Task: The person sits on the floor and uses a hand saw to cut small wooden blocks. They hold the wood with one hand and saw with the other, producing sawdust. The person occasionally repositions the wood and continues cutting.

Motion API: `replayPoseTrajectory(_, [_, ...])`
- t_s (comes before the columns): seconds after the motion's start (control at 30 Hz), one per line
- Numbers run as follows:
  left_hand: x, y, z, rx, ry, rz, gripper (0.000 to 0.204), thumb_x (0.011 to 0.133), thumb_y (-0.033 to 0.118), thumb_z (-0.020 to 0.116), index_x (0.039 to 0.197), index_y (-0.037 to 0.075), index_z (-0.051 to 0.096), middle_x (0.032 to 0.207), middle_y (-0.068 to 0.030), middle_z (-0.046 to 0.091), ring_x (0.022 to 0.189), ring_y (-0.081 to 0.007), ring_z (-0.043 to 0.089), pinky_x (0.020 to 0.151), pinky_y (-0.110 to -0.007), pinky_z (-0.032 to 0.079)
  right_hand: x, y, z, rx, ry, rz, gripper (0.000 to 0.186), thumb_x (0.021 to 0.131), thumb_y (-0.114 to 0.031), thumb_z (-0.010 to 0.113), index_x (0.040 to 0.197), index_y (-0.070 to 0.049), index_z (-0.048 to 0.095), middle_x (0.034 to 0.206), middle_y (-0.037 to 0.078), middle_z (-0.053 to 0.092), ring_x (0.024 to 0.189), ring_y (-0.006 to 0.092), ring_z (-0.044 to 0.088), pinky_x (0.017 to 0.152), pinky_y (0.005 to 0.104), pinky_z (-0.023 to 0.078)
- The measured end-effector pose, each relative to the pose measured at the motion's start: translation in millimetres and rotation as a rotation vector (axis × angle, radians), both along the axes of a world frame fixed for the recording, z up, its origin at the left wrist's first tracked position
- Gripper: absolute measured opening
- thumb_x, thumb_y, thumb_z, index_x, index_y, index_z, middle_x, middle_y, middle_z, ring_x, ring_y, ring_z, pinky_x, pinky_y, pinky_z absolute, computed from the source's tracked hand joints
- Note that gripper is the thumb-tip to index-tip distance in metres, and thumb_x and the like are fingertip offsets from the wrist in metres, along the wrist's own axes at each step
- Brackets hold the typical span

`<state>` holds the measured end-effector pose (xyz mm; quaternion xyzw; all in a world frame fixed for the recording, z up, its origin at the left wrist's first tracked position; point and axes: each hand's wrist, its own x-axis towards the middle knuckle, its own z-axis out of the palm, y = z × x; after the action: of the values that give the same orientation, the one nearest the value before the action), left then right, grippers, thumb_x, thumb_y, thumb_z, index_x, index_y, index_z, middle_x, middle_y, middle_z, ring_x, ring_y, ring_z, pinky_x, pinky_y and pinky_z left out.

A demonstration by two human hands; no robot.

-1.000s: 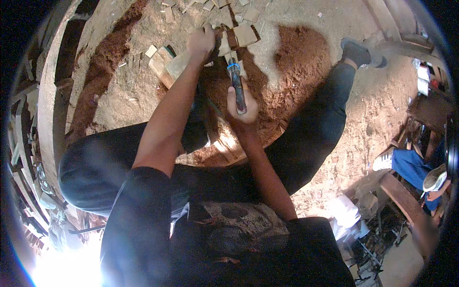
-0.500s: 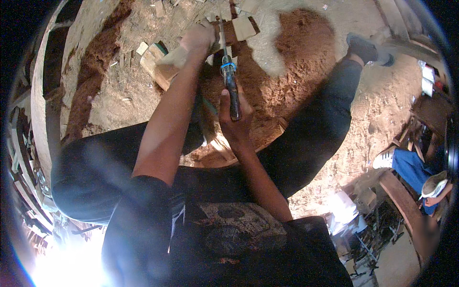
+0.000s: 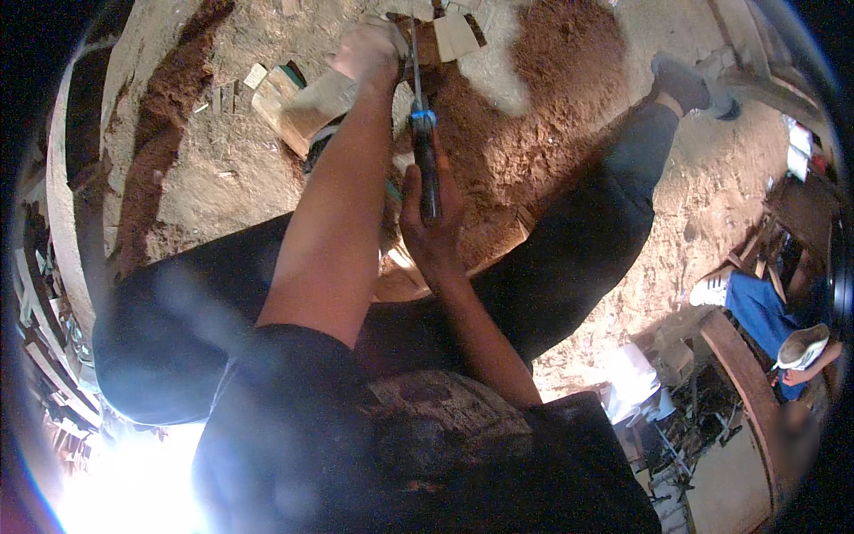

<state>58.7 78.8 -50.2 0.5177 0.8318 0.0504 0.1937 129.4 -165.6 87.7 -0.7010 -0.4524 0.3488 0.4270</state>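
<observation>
My right hand (image 3: pixel 434 218) is wrapped round the dark handle of a handsaw (image 3: pixel 427 169), thumb along its side. The saw has a blue band at the top of the handle, and its thin blade points away from me, seen edge on. Just left of the blade, my left hand (image 3: pixel 369 52) is closed over wood at the far side, its fingers bent down towards the blade. A pale piece of wood (image 3: pixel 311 105) lies under that hand and forearm. Where the blade meets the wood is hard to make out.
Reddish sawdust (image 3: pixel 569 71) covers the ground, with a flat wood offcut (image 3: pixel 456 37) right of the blade. My outstretched leg ends in a dark sock (image 3: pixel 685 84). Another person's blue trouser leg (image 3: pixel 756 303) shows at right, beside a curved plank (image 3: pixel 743 383). Bright light glares at lower left.
The saw has shifted slightly away from me and stands straighter. My left forearm has swung to the right, while that hand stays over the wood.
</observation>
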Motion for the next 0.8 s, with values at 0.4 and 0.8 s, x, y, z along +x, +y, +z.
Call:
replayPoseTrajectory(0.4, [6.3,-11.7,8.7,0.047,-0.001,0.047,0.045,0.095,0.036,0.045,0.1,0.007,0.079,0.106,-0.0164,0.076,0.098,-0.0327,0.074,0.107,-0.059,0.037,5.5,8.8,12.5,0.066,-0.227,0.078,0.043,0.103,-0.018,0.056,0.139,0.006,0.053,0.106,0.02,0.069,0.092,0.0244,0.069,0.08,0.0368,0.054])
replayPoseTrajectory(0.8, [6.6,6.3,13.9,0.007,-0.112,-0.003,0.041,0.094,0.038,0.049,0.103,0.013,0.08,0.108,-0.0143,0.076,0.107,-0.0332,0.072,0.111,-0.062,0.029,15.2,74.5,12.3,-0.021,0.214,-0.106,0.028,0.104,-0.025,0.059,0.088,-0.003,0.063,0.073,0.003,0.059,0.067,0.0101,0.051,0.059,0.0285,0.042])
